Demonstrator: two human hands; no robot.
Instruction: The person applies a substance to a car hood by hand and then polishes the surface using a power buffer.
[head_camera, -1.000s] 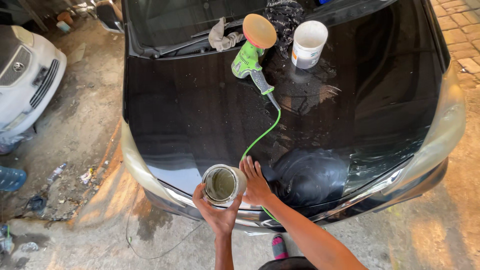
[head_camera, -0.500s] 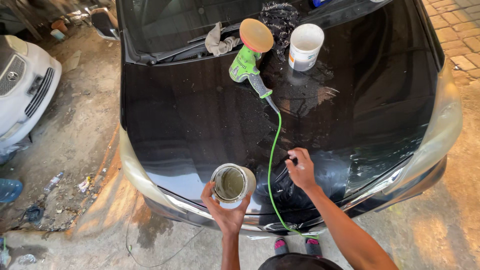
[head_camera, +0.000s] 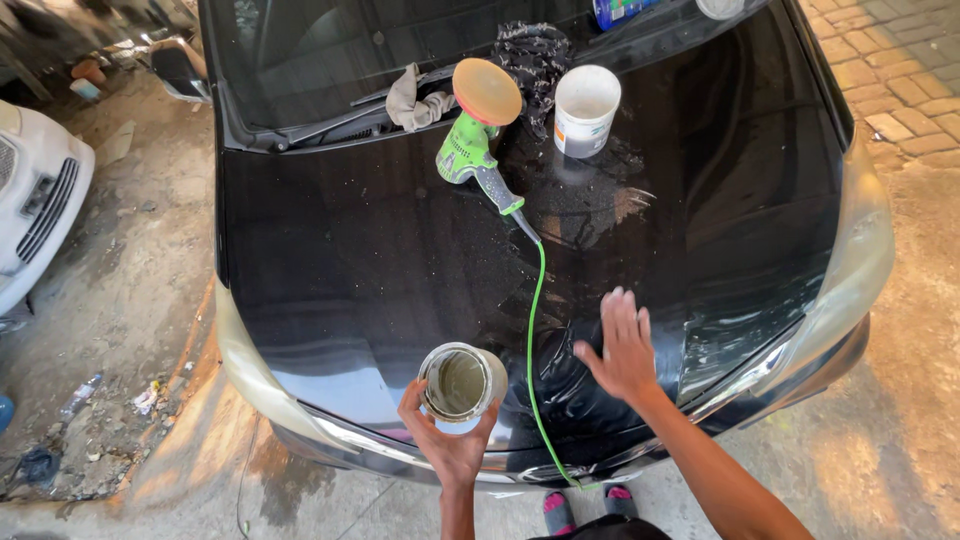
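Note:
My left hand (head_camera: 449, 445) holds an open round tin (head_camera: 460, 382) of greyish paste over the front edge of a black car bonnet (head_camera: 340, 260). My right hand (head_camera: 620, 350) lies flat with fingers spread on the bonnet, just right of a green power cord (head_camera: 532, 340). That cord runs up to a green polishing machine (head_camera: 470, 150) with an orange pad (head_camera: 486, 91), lying near the windscreen.
A white bucket (head_camera: 584, 108) stands on the bonnet beside a dark cloth (head_camera: 530, 55); a beige rag (head_camera: 410, 100) lies on the wipers. A white car (head_camera: 35, 200) is parked at left. Litter on the dirt ground at lower left, brick paving at upper right.
My right hand left the tin, crossed the green cord to the right and now presses flat on the bonnet. The left hand keeps the tin in about the same place.

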